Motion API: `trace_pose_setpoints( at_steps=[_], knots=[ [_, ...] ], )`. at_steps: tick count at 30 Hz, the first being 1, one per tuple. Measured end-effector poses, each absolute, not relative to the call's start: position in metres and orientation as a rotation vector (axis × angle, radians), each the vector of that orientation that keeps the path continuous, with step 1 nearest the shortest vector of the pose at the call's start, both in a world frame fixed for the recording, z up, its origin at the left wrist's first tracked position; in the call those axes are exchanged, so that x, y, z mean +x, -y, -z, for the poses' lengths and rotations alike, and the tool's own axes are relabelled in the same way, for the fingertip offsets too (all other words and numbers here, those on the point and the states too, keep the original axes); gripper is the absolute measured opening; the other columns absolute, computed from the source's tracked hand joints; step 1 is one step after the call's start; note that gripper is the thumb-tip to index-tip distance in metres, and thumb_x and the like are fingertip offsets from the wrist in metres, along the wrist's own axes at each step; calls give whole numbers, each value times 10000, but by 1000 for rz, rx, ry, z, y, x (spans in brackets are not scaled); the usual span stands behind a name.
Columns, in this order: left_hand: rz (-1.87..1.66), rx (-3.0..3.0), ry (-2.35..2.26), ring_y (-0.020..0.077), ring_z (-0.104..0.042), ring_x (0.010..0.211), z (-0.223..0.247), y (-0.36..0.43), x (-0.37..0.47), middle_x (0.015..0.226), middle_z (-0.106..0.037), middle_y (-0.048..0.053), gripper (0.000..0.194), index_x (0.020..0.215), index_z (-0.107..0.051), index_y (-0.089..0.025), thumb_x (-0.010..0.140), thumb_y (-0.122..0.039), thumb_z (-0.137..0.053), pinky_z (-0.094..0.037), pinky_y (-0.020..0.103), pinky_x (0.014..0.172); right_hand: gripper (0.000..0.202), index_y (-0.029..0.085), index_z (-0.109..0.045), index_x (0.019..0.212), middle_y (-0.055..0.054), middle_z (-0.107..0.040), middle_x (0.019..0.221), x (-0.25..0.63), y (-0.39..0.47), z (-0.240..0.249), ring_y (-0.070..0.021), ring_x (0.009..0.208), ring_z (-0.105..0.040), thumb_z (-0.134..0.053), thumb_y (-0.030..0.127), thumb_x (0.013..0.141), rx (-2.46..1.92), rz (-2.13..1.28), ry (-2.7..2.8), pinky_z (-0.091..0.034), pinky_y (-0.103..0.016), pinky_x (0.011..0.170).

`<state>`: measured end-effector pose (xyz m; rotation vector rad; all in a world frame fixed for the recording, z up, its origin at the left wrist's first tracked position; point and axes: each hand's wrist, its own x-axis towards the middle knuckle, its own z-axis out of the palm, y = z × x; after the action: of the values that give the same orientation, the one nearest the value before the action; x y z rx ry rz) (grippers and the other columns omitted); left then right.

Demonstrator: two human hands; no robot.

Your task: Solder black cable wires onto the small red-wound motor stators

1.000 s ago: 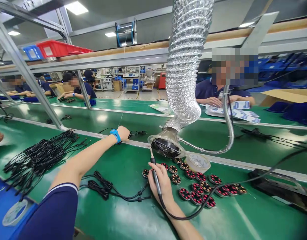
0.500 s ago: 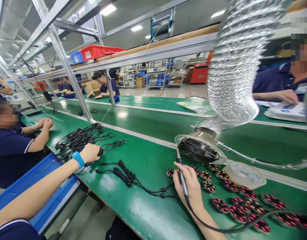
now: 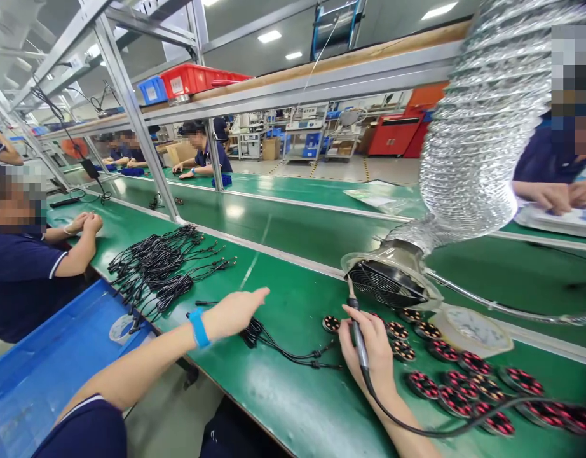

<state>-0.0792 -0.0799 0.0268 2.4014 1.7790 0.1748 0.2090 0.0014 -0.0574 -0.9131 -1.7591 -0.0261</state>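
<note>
My right hand is closed around the grey grip of a soldering iron, its tip pointing up beside the fan's edge. Over a folded bundle of black cables on the green bench reaches my left hand, a blue band on its wrist. Its visible fingers are stretched out, and it hides part of the bundle. The thin cable ends lie to the right, close to my right hand. Farther left rests a large pile of black cables, with bare-looking tips towards the right.
Round wound coils, several with red windings, cover the bench at right. A fan on a silver duct stands behind the iron. A tape roll lies beside it. A co-worker sits left, near a blue tray.
My left hand has left the cable pile and moved right over the separate folded bundle, its fingers now stretched. The right hand still holds the soldering iron. The view has shifted slightly.
</note>
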Motion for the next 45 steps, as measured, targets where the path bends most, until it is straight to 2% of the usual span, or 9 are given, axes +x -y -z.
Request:
trace_pose_setpoints(
  at_steps=[3,7,13,19,22,25,33,41,45],
  knots=[
    [-237,2481,-1587,215,-685,1033,-20,63,-32,1143,-723,98,455,1311,-550,-190,908,-56,-386,-516,303,875,279,230,-625,1189,-74,-577,974,211,0,58,-207,857,-638,-543,208,923,-928,44,1765,-553,-351,776],
    [-302,2508,-1653,225,-715,931,-28,32,3,1023,-756,75,324,1239,-581,-201,998,-175,-366,-513,305,799,290,230,-637,1193,-88,-598,1010,219,7,45,-199,853,-658,-546,195,920,-949,137,1793,-565,-328,756],
    [-364,2427,-1684,226,-699,796,-26,7,21,841,-733,67,304,1039,-663,-185,1023,-339,-401,-476,296,703,279,222,-647,1189,-96,-610,1029,240,17,5,-173,806,-662,-539,177,937,-999,229,1793,-562,-305,727],
    [-506,2389,-1532,214,-667,885,-15,8,29,1080,-664,90,446,1201,-621,-160,857,-433,-693,-488,295,756,277,228,-664,1187,-79,-652,939,277,36,11,-176,772,-652,-490,212,973,-1119,309,1926,-556,-301,687],
    [-380,2389,-1589,217,-660,776,-23,14,34,859,-695,69,309,967,-697,-162,918,-452,-601,-455,300,683,265,228,-678,1176,-84,-671,931,285,47,23,-176,752,-666,-499,234,981,-1157,337,1945,-560,-284,663],
    [-231,2412,-1610,225,-659,728,-23,22,42,734,-700,71,381,727,-686,-178,943,-460,-547,-430,305,659,268,237,-682,1177,-92,-681,957,281,52,28,-190,786,-680,-498,227,983,-1131,272,1965,-573,-300,690],
    [-295,2288,-1445,191,-649,767,-5,26,49,878,-730,50,99,835,-699,-184,834,-206,-603,-437,270,668,274,241,-622,1221,-77,-663,1016,250,41,10,-177,869,-673,-484,196,989,-1024,-105,1922,-566,-306,779],
    [-720,1764,-1265,90,-403,509,-18,18,28,623,-612,-20,234,836,-671,-141,813,-372,-640,-295,221,505,328,248,-584,1223,-51,-631,1029,216,26,1,-167,897,-663,-551,144,914,-893,-519,1747,-568,-335,860],
    [-786,1608,-1158,116,-513,591,-19,16,30,705,-653,21,311,859,-676,-136,800,-441,-660,-394,235,583,312,252,-610,1177,-36,-611,1014,206,22,8,-153,834,-662,-598,153,881,-916,-570,1594,-572,-332,843]
  ],
)
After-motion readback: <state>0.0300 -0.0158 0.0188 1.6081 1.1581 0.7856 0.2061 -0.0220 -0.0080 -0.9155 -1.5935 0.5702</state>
